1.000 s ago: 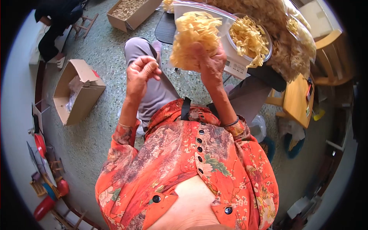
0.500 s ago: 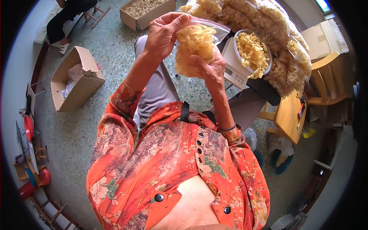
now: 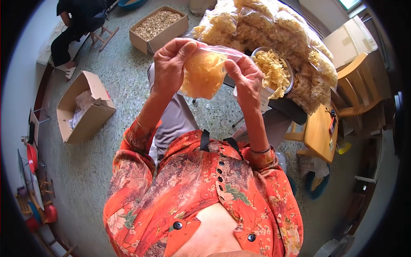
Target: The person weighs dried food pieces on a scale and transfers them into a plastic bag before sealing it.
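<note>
Between my two hands hangs a clear zip-top bag (image 3: 204, 76) filled with pale yellow dried flakes. My left hand (image 3: 173, 62) pinches its upper left corner, fingers closed. At the upper right corner, my right hand (image 3: 246, 79) grips the bag with the thumb pressed on its front. Just beyond my right hand stands a round plastic tub (image 3: 291, 81) heaped with loose dried flakes (image 3: 274, 70). A white scale (image 3: 264, 102) shows in part below the tub, mostly hidden by my right hand.
Large bags of flakes (image 3: 274, 30) are piled behind the tub. A carton of brown pieces (image 3: 160, 43) stands on the floor ahead, and an open carton (image 3: 96, 111) with plastic inside lies left. A wooden stool (image 3: 321, 132) is at right. Another person (image 3: 79, 25) sits far left.
My right hand has moved from under the bag's body up to its top right corner. The bag now hangs stretched between both hands, slightly lower in view.
</note>
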A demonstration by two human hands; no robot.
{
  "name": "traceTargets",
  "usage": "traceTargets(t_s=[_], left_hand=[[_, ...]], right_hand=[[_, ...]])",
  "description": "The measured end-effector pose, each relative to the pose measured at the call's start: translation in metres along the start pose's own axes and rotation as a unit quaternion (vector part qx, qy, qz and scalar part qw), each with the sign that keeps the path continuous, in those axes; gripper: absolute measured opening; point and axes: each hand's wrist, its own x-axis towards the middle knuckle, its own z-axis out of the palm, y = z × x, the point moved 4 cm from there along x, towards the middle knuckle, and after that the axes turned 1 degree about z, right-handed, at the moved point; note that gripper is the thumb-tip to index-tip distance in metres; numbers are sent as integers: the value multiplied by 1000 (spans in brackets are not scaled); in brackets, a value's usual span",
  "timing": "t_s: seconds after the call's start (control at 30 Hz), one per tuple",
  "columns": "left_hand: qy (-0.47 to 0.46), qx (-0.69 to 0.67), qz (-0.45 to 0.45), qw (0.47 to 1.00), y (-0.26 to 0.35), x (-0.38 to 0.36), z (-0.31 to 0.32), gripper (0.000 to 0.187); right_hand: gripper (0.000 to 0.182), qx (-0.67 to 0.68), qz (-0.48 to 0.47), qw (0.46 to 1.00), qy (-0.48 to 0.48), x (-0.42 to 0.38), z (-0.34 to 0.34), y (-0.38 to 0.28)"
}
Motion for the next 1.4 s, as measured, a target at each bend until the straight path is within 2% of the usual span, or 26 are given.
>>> traceTargets(t_s=[0.07, 0.13, 0.17, 0.2, 0.3, 0.4, 0.43, 0.5, 0.53, 0.6, 0.67, 0.73, 0.9, 0.97, 1.0, 1.07, 1.2, 1.27, 1.33, 1.37, 1.4], left_hand=[[-9, -3, 2, 1000, 2, -3, -1, 15], [-13, 87, -19, 996, 5, -4, -9, 17], [-38, 176, 24, 983, 16, 0, -9, 23], [-59, 170, 19, 983, 22, 1, -8, 33], [-142, 363, 66, 919, 38, 2, 6, 47], [-158, 421, 99, 888, 47, 3, 25, 29], [-160, 420, 100, 888, 46, 4, 25, 29], [-171, 476, 198, 839, 49, 1, 31, 21], [-171, 477, 191, 841, 48, 1, 31, 21], [-154, 501, 241, 817, 47, 1, 35, 12], [-128, 503, 277, 808, 49, 0, 38, 14], [-135, 524, 329, 773, 52, -1, 39, 16], [-141, 571, 342, 733, 54, -5, 43, 13], [-173, 579, 356, 713, 52, -3, 46, 13], [-187, 583, 358, 705, 51, -2, 47, 14], [-197, 581, 335, 715, 52, -1, 46, 15], [-238, 621, 300, 684, 64, 4, 46, 20], [-264, 632, 293, 667, 65, 6, 45, 17], [-259, 632, 288, 671, 71, 6, 49, 15], [-248, 614, 274, 697, 75, 5, 52, 15], [-238, 596, 259, 722, 81, 8, 56, 15]], right_hand=[[28, -11, -16, 1000, 9, 3, 3, 2], [23, 50, -12, 998, 21, 2, 4, 4], [18, 3, -17, 999, 35, 1, 1, 7], [14, 8, -34, 999, 40, 0, 4, 7], [12, -46, -40, 997, 39, -2, 11, 4], [14, -80, -99, 992, 20, 2, 12, 1], [14, -81, -101, 991, 22, 3, 11, 1], [13, -50, -105, 993, 34, 2, 10, -3], [13, -49, -98, 993, 35, 0, 10, -5], [12, -72, -77, 993, 55, -1, 9, -8], [12, -34, -59, 995, 66, -2, 8, -4], [12, 0, -51, 996, 76, -3, 8, -1], [13, 8, -43, 996, 82, -6, 8, 0], [14, -35, -39, 994, 93, -6, 8, -7], [15, -91, -82, 989, 88, -6, 9, -11], [15, -30, -108, 991, 73, -5, 7, 2], [17, -62, -78, 992, 71, -9, 6, 4], [18, -67, -108, 990, 66, -7, 4, 7], [19, -24, -91, 994, 55, -8, 6, 3], [18, -63, -82, 994, 48, -10, 6, -1], [18, -45, -82, 995, 39, -11, 8, -8]])
